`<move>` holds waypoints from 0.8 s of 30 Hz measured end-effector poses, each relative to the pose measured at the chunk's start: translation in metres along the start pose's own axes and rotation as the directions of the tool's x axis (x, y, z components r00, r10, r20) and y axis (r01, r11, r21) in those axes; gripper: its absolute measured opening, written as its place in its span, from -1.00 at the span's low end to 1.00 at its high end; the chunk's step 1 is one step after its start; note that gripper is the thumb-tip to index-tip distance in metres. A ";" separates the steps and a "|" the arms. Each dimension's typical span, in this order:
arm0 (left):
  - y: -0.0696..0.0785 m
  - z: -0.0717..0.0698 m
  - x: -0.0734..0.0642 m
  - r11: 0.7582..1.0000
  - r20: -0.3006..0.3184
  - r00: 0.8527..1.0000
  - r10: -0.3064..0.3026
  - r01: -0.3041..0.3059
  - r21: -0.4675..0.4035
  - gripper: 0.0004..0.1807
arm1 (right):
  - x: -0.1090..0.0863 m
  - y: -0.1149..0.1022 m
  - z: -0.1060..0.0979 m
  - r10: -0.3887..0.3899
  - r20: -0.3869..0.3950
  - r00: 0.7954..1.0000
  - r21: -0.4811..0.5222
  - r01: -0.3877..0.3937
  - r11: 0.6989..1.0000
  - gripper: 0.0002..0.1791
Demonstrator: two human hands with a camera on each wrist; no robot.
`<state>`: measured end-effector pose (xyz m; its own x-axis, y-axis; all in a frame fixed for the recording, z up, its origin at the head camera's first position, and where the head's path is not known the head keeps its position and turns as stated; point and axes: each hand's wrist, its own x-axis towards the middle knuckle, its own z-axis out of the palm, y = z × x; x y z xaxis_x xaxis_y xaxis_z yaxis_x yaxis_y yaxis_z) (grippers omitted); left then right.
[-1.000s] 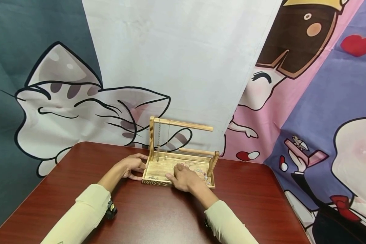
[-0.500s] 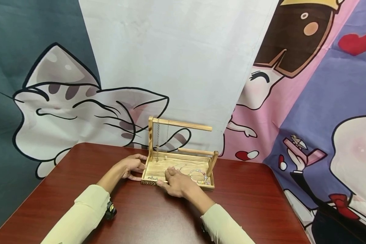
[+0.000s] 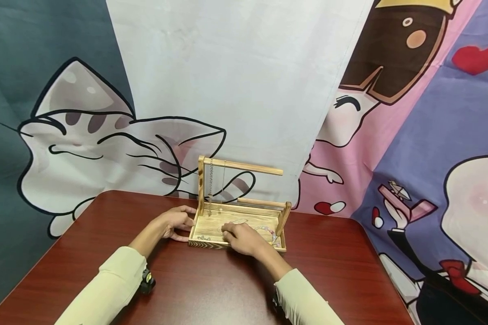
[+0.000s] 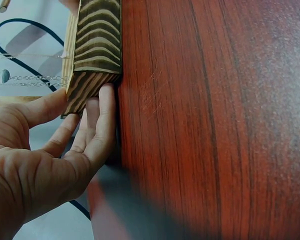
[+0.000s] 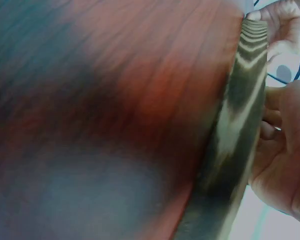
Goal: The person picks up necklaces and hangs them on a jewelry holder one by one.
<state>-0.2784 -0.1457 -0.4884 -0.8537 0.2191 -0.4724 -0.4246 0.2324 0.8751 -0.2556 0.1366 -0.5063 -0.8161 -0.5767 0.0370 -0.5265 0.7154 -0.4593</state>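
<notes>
A wooden jewellery stand [image 3: 213, 244] with a shallow tray sits on the table. At its left end my left hand [image 3: 178, 222] steadies it; in the left wrist view the fingers [image 4: 107, 115] press the outer end wall. Inside the tray, my right hand [image 3: 246, 238] has bent fingers at a thin bracelet [image 3: 220, 229], pinching it with fingertips mostly hidden. Beside that hand lies a beaded bracelet [image 3: 274, 235], partly covered. A small chain [image 3: 204, 238] rests in the front left corner. From the upper bar hang a silver chain [image 3: 211, 180] and a finer necklace [image 3: 224, 185].
The stand's lower bar [image 3: 262, 202] and right post [image 3: 284, 217] rise beside the right hand. Reddish-brown wood makes up the table [image 3: 195, 289]. Behind it hangs a printed cartoon cloth [image 3: 244, 81].
My right hand slid left across the tray, uncovering the beaded bracelet, then came back slightly right with its fingers more bent. The left hand stays at the tray's end.
</notes>
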 end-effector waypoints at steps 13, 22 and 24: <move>0.002 -0.001 0.001 1.000 0.006 1.000 -0.004 0.004 -0.007 -0.32 | 0.022 0.071 0.032 -0.099 -0.243 0.965 -0.072 0.084 0.994 -0.79; 0.000 -0.002 0.001 1.000 0.001 1.000 -0.003 0.003 0.000 -0.32 | 0.039 0.098 0.050 -0.073 -0.219 0.973 -0.181 0.033 0.983 -0.92; -0.001 -0.002 0.002 1.000 -0.001 1.000 -0.005 0.005 -0.001 -0.32 | 0.040 0.098 0.050 -0.057 -0.219 0.974 -0.185 0.016 0.983 -0.93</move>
<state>-0.2800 -0.1470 -0.4895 -0.8519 0.2172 -0.4765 -0.4290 0.2325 0.8729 -0.3276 0.1634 -0.5945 -0.8172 -0.5161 0.2566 -0.5743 0.7668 -0.2866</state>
